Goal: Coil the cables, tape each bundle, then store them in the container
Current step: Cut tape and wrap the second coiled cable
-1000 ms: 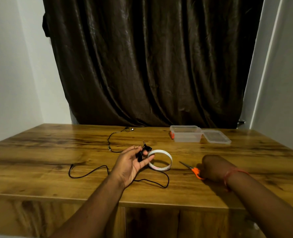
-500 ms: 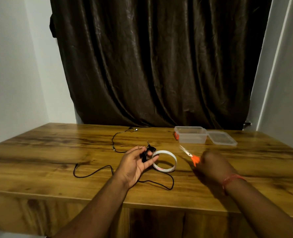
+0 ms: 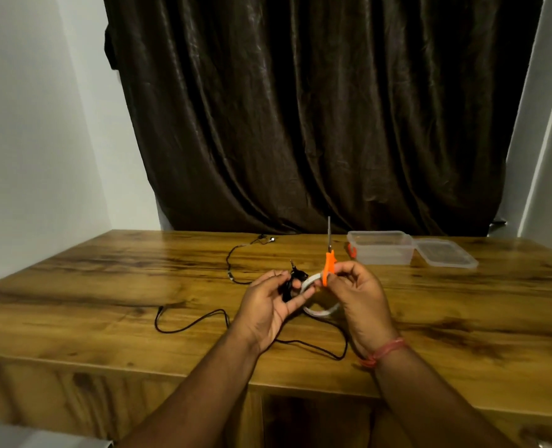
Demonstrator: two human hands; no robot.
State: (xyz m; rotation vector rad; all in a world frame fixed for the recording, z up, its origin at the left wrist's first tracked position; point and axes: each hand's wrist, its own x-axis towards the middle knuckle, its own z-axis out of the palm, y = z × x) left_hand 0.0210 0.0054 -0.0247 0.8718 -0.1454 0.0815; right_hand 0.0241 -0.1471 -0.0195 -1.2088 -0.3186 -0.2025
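Note:
My left hand (image 3: 270, 303) holds a small coiled black cable bundle (image 3: 290, 284) between thumb and fingers above the table. Its loose tail (image 3: 190, 323) trails over the wood on both sides of my wrist. My right hand (image 3: 358, 295) grips orange-handled scissors (image 3: 329, 258), blades pointing straight up. A white tape roll (image 3: 320, 310) lies on the table between and partly behind both hands. A second black cable (image 3: 236, 257) lies farther back. The clear plastic container (image 3: 379, 247) stands open at the back right.
The container's clear lid (image 3: 446, 253) lies just right of it. A small orange item (image 3: 352, 250) sits at the container's left side. The wooden table (image 3: 106, 286) meets a dark curtain at the back and white walls on both sides.
My right hand has lifted the scissors off the table and brought them left, up beside my left hand over the tape roll. The left hand kept hold of the cable bundle.

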